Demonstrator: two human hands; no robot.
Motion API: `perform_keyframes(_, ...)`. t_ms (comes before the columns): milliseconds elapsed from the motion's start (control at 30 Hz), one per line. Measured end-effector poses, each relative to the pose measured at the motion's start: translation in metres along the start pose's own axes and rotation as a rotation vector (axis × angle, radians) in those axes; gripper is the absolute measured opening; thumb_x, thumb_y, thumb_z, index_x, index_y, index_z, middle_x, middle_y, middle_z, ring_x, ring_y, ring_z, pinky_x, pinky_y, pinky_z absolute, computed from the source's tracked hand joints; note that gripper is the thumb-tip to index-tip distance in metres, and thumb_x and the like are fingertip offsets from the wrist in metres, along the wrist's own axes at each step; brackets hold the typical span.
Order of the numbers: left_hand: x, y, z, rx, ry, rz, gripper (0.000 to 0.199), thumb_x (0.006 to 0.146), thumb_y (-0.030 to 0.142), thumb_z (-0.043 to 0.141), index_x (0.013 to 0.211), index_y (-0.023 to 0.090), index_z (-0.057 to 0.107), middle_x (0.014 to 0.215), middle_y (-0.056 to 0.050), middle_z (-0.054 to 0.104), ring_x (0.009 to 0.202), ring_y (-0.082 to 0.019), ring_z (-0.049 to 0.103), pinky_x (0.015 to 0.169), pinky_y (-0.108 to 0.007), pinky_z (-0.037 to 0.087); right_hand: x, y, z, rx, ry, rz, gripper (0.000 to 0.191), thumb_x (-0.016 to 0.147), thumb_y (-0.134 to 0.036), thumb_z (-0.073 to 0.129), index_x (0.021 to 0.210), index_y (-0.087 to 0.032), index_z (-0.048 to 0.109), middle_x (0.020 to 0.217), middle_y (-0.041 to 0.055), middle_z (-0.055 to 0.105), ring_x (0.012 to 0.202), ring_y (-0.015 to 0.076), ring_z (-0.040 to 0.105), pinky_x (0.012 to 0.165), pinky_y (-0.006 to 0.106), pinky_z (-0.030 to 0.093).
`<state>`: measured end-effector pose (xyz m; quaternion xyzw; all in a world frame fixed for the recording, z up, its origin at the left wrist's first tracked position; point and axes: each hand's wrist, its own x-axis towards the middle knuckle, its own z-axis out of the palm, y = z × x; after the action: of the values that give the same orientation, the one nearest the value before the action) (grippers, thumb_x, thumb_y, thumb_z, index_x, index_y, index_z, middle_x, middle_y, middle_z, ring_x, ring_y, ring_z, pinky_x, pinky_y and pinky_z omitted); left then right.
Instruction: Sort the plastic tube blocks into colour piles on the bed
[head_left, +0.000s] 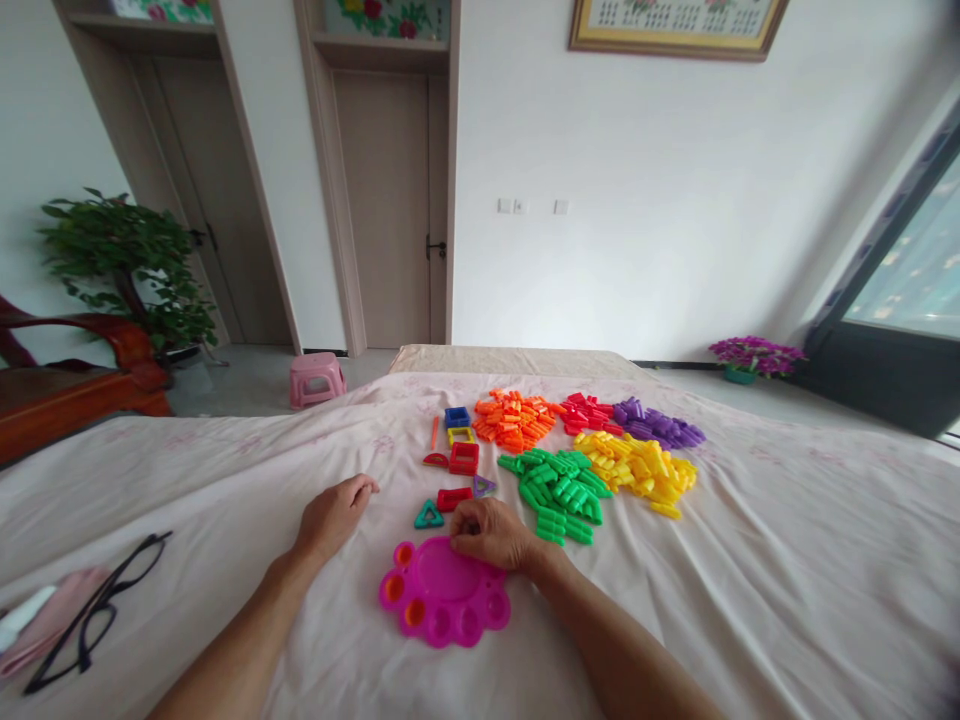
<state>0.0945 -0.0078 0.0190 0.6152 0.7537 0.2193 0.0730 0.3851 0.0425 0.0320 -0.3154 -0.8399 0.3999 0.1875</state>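
My right hand (489, 533) is over the upper right rim of a magenta palette tray (448, 575), its fingers curled together; whatever they may hold is hidden. Orange shows in three of the tray's small round wells, on the left. My left hand (337, 515) rests on the cloth left of the tray, fingers curled, with nothing visible in it. Just beyond the tray lie a teal triangle (429, 515), a red rectangular frame (454, 499) and a purple triangle (484, 486). Piles of green (562, 485), yellow (637, 465) and orange pieces (516, 420) lie to the right.
Red pieces (590, 413) and purple pieces (656, 424) lie behind the yellow pile. Blue, yellow and red square frames stand near an orange stick (435, 433). Black glasses (97, 610) and a pink cloth (52, 620) lie at the left on the patterned tablecloth (247, 465).
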Motion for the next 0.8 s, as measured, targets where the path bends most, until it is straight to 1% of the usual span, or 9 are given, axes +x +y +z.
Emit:
perform_keyframes(100,-0.005,0.006,0.003,-0.074,0.049,0.138,0.029,0.096,0.027,0.038,0.105,0.026,0.066,0.111,-0.001,0.073,0.097,-0.015,0.067,0.081,-0.025,0.043,0.001,0.003,0.0,0.117,-0.01,0.009,0.006,0.072,-0.02,0.068,0.077,-0.016,0.069,0.066,-0.0007,0.063,0.058,0.0105,0.051,0.051,0.019,0.034)
perform_keyframes(167,-0.01,0.014,0.006,-0.14,0.056,0.24,0.027,0.095,0.025,0.04,0.104,0.025,0.065,0.11,-0.002,0.072,0.098,-0.015,0.066,0.086,-0.024,0.044,0.002,0.005,-0.001,0.226,-0.02,0.016,0.008,0.07,-0.022,0.07,0.075,-0.016,0.067,0.064,-0.0013,0.06,0.056,0.0099,0.049,0.05,0.019,0.033)
perform_keyframes(267,-0.017,0.029,0.011,-0.22,0.005,0.335,0.023,0.093,0.027,0.046,0.105,0.024,0.065,0.108,-0.003,0.069,0.091,-0.014,0.065,0.084,-0.024,0.048,0.004,0.005,-0.003,0.408,-0.03,0.035,0.014,0.067,-0.026,0.073,0.072,-0.016,0.064,0.062,-0.0024,0.057,0.053,0.0087,0.046,0.049,0.02,0.032)
perform_keyframes(333,-0.02,0.039,0.014,-0.255,-0.05,0.371,0.023,0.09,0.03,0.053,0.109,0.024,0.065,0.113,-0.005,0.067,0.091,-0.016,0.065,0.084,-0.026,0.05,0.004,0.004,-0.004,0.473,-0.035,0.054,0.016,0.066,-0.027,0.074,0.071,-0.016,0.063,0.059,-0.0033,0.055,0.051,0.0078,0.043,0.048,0.019,0.03)
perform_keyframes(400,-0.021,0.046,0.017,-0.263,-0.084,0.414,0.029,0.086,0.031,0.06,0.115,0.024,0.065,0.119,-0.007,0.066,0.1,-0.019,0.063,0.089,-0.029,0.049,0.003,0.002,-0.006,0.5,-0.042,0.07,0.015,0.065,-0.026,0.073,0.07,-0.016,0.063,0.057,-0.0044,0.053,0.05,0.0069,0.041,0.047,0.019,0.028)
perform_keyframes(500,-0.02,0.051,0.02,-0.223,-0.075,0.483,0.033,0.086,0.027,0.061,0.119,0.023,0.065,0.121,-0.009,0.066,0.111,-0.023,0.059,0.098,-0.035,0.045,0.002,0.001,-0.007,0.526,-0.039,0.079,0.015,0.063,-0.026,0.073,0.07,-0.016,0.063,0.056,-0.0046,0.053,0.049,0.0067,0.04,0.046,0.019,0.028)
perform_keyframes(567,-0.018,0.053,0.022,-0.197,-0.069,0.502,0.034,0.087,0.025,0.058,0.12,0.023,0.065,0.121,-0.009,0.066,0.112,-0.023,0.058,0.099,-0.036,0.044,0.002,0.001,-0.007,0.522,-0.032,0.081,0.018,0.063,-0.028,0.074,0.07,-0.016,0.063,0.057,-0.0039,0.055,0.05,0.0074,0.043,0.047,0.019,0.03)
perform_keyframes(700,-0.016,0.055,0.023,-0.169,-0.079,0.475,0.033,0.089,0.024,0.055,0.12,0.024,0.066,0.121,-0.01,0.066,0.112,-0.023,0.058,0.097,-0.036,0.045,0.003,0.003,-0.005,0.481,-0.044,0.058,0.024,0.065,-0.035,0.077,0.07,-0.016,0.063,0.058,-0.0038,0.054,0.051,0.0076,0.043,0.047,0.019,0.031)
perform_keyframes(800,-0.016,0.055,0.023,-0.169,-0.081,0.478,0.034,0.09,0.026,0.056,0.122,0.025,0.066,0.12,-0.01,0.066,0.111,-0.023,0.057,0.097,-0.035,0.045,0.003,0.005,-0.002,0.457,-0.013,0.012,0.03,0.072,-0.043,0.074,0.07,-0.016,0.062,0.058,-0.0038,0.053,0.05,0.0073,0.041,0.047,0.02,0.029)
